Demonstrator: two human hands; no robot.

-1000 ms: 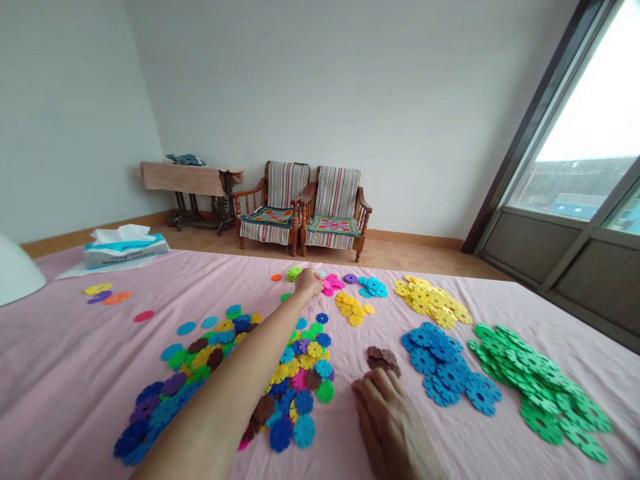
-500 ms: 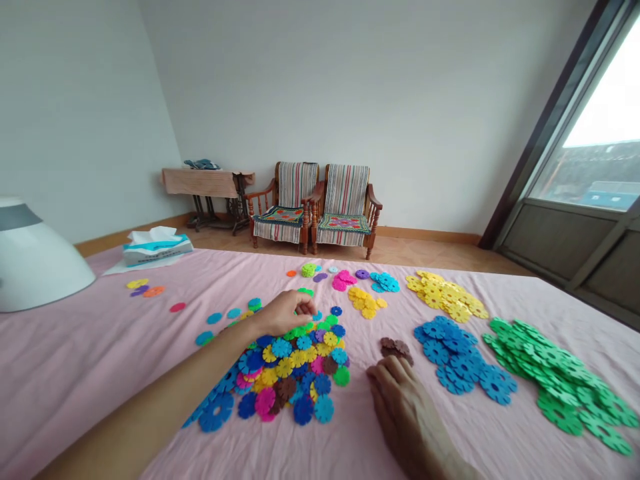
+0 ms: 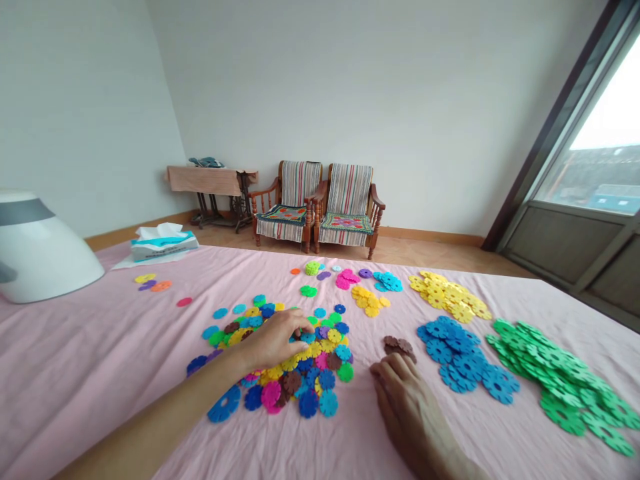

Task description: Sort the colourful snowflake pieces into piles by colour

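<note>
Several one-colour groups lie apart from the mixed pile point(image 3: 325, 380), so colour-splitting looks partway; the pile, w/ many hues jumbled, seems the main part left. R of the pile: brown discs point(image 3: 397, 345) nearest, then blue discs point(image 3: 457, 357), then green discs point(image 3: 557, 373) farthest out. Beyond it, toward the R: pink discs point(image 3: 347, 279), light-blue discs point(image 3: 387, 282), orange-yellow discs point(image 3: 369, 301) & a bigger heap of yellow discs point(image 3: 449, 297). Straight beyond: a lime stack point(image 3: 313, 268). Out L of the pile, a red disc point(image 3: 185, 302) sits alone.

L hand point(image 3: 277, 337) is over the pile's middle; pile discs lie under & just beside its fingertips. Thumb & fingers narrow w/ a small gap; bluish disc shows there, but can't tell if it's pinched or just lying in the pile. R hand point(image 3: 407, 393) is on the pink cloth point(image 3: 360, 440) R of the pile, fingers bent, tips by the brown discs' near edge; contact unclear, underside hidden, so can't tell if it's holding anything.
</note>
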